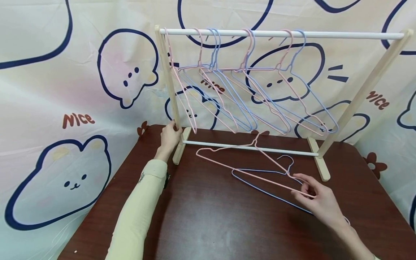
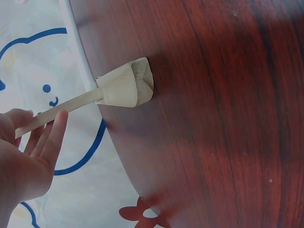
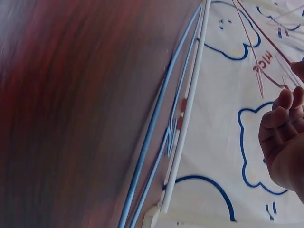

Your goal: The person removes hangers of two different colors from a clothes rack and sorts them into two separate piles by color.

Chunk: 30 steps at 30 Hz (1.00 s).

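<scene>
My left hand (image 1: 170, 137) grips the lower part of the rack's left wooden post (image 1: 169, 81), just above its foot. In the left wrist view, the thumb and fingers close around that post (image 2: 71, 103). My right hand (image 1: 320, 200) pinches a thin pink clothes hanger (image 1: 266, 179) at its right end, between thumb and fingers. The pink hanger is held up in front of the rack, its hook pointing up and away. Beneath it, a blue clothes hanger (image 1: 273, 196) lies on the table, partly covered by my right hand in the head view.
Several pink and blue hangers (image 1: 250, 83) hang from the rack's white top rail (image 1: 351, 35). A white lower bar (image 1: 211, 143) joins the two wooden feet on the dark brown table (image 1: 201, 216). Behind stands a cloth backdrop (image 1: 81, 83) with cartoon drawings.
</scene>
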Available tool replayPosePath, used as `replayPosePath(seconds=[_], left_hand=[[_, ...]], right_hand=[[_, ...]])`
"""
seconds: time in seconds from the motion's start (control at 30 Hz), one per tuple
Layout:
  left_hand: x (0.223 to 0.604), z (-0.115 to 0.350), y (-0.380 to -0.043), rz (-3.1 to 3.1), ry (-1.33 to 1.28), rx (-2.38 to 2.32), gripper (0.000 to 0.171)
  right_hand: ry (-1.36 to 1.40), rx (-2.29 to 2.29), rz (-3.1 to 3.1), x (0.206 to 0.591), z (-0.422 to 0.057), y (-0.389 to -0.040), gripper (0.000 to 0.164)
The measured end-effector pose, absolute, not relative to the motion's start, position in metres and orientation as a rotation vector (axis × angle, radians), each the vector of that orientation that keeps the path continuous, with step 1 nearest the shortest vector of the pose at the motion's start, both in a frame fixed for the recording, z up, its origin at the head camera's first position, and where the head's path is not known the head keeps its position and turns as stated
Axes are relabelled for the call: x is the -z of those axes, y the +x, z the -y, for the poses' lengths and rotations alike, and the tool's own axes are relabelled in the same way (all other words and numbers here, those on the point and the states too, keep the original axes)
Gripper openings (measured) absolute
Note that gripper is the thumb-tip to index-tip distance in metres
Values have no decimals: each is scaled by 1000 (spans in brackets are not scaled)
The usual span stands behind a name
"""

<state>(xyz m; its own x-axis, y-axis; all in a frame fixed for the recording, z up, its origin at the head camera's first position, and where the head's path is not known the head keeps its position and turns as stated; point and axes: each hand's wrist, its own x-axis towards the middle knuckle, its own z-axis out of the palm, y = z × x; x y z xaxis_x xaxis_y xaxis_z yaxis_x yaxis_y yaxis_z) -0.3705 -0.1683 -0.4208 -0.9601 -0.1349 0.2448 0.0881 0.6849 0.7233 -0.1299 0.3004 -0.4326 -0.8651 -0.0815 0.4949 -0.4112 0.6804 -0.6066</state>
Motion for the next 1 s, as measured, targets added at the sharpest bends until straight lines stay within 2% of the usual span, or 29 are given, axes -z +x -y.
replayPosePath(seconds=[0.53, 1.0], left_hand=[[420, 167, -370, 2616, 57, 1151, 41], [420, 167, -370, 2626, 59, 1162, 36]], right_hand=[[668, -1079, 2604, 444, -259, -136, 43], [681, -1148, 2770, 459, -225, -141, 38]])
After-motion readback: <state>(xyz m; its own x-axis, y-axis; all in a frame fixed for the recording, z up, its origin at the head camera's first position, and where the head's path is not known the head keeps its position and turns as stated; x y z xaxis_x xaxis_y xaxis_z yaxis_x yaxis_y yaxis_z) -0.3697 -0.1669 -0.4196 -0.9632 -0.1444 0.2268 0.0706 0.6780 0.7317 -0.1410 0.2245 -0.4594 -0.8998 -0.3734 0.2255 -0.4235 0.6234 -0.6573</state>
